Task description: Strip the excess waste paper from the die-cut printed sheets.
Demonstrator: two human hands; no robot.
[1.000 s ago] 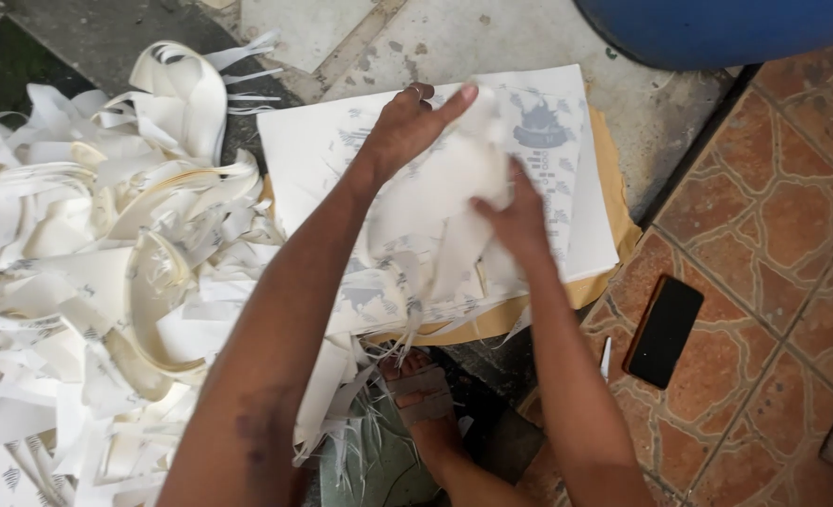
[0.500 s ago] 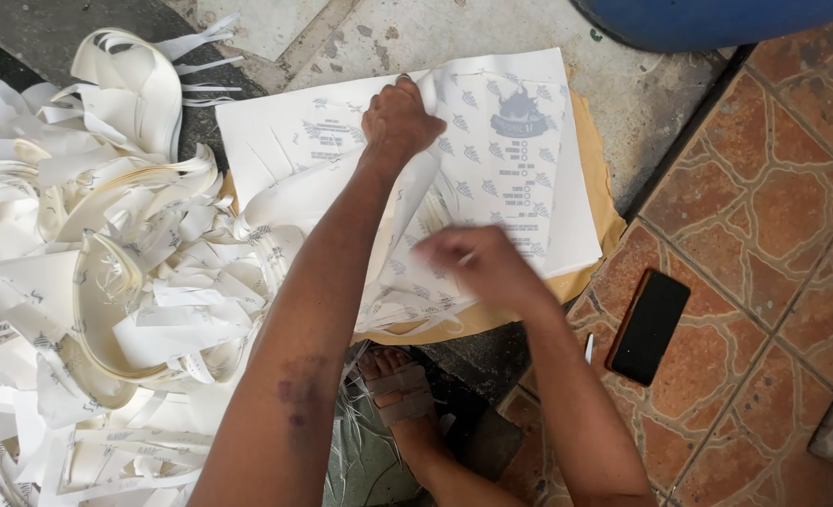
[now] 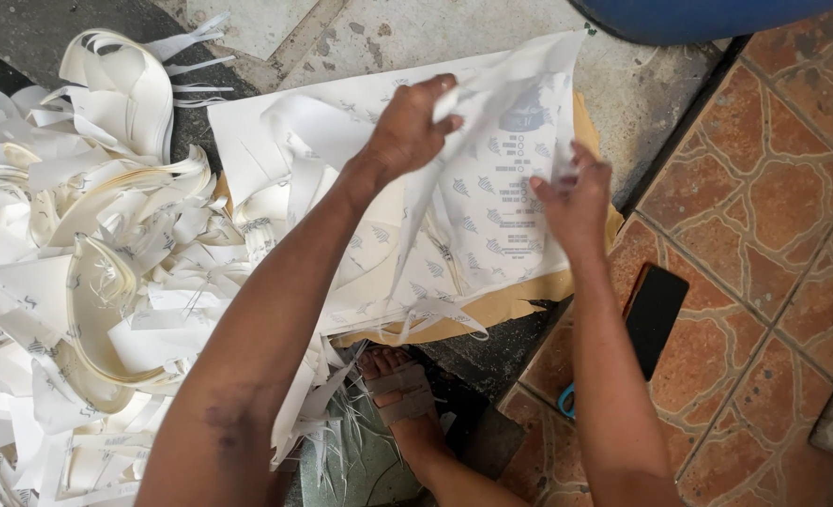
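1. Both hands grip one printed white sheet [image 3: 491, 197]: the left hand [image 3: 412, 127] pinches its upper edge with fingers closed, and the right hand [image 3: 576, 197] clamps its right edge.
2. Lifted off the stack, the sheet hangs with its long axis running from the top right down toward the lower left, printed side facing up.
3. Under it lies a stack of white sheets [image 3: 257, 141] on brown cardboard [image 3: 501, 305].
4. Left of the stack, a heap of white offcuts [image 3: 78, 282] crowds the ground.
5. One sandalled foot [image 3: 402, 399] shows below; one black phone [image 3: 656, 314] lies on the tiled floor [image 3: 773, 235]; one blue barrel [image 3: 707, 14] stands at the top.
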